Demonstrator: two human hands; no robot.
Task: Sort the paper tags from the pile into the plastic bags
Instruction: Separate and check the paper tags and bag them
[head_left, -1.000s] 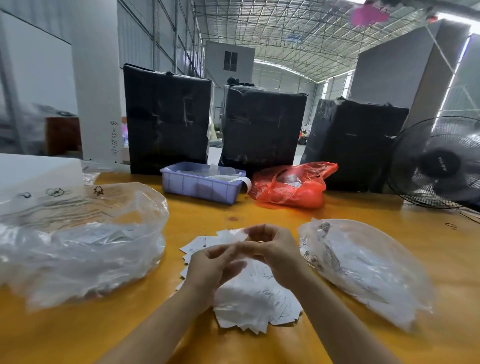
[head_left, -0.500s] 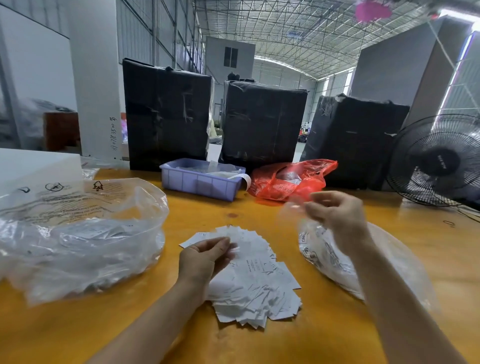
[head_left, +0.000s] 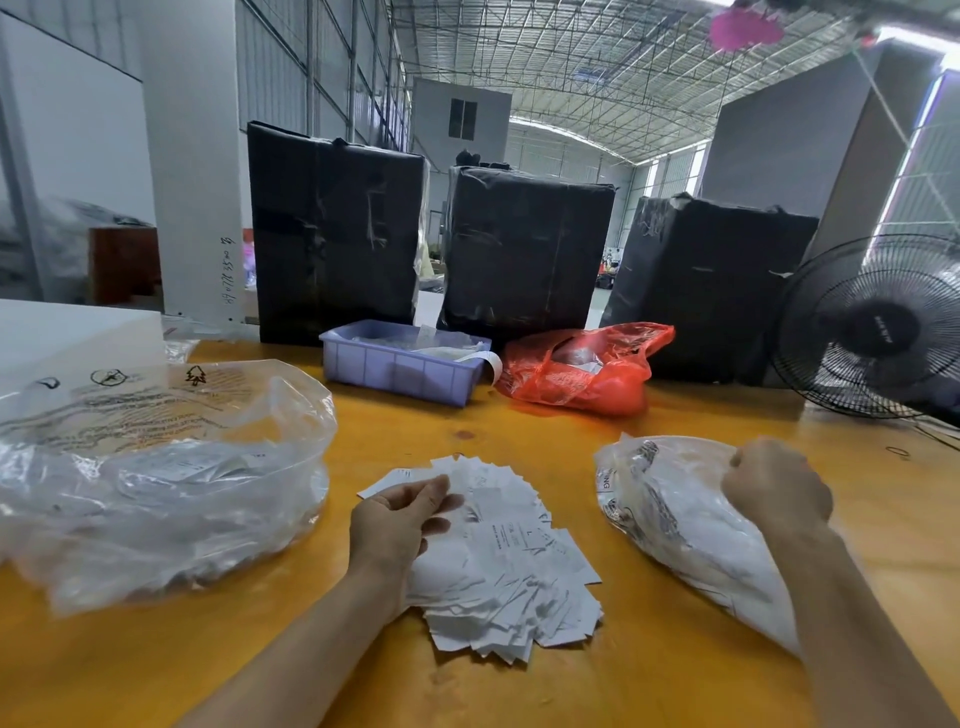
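Observation:
A fanned pile of white paper tags (head_left: 519, 571) lies on the yellow table (head_left: 524, 431) in front of me. My left hand (head_left: 395, 525) rests on the pile's left side with relaxed, slightly bent fingers. To the right lies a clear plastic bag (head_left: 670, 514) filled with white tags. My right hand (head_left: 774, 483) is curled at that bag's far upper edge and seems to grip the plastic; its fingertips are hidden. A larger clear plastic bag (head_left: 156, 483) with tags inside sits at the left.
A purple bin (head_left: 395, 369) and a red plastic bag (head_left: 582, 374) sit at the table's back. Three black wrapped parcels (head_left: 332, 234) stand behind them. A black fan (head_left: 872, 327) is at the right, a white box (head_left: 67, 338) at the far left.
Both hands were together over the pile. My right hand then rose to the right and has now dropped onto the right bag. My left hand stays on the pile.

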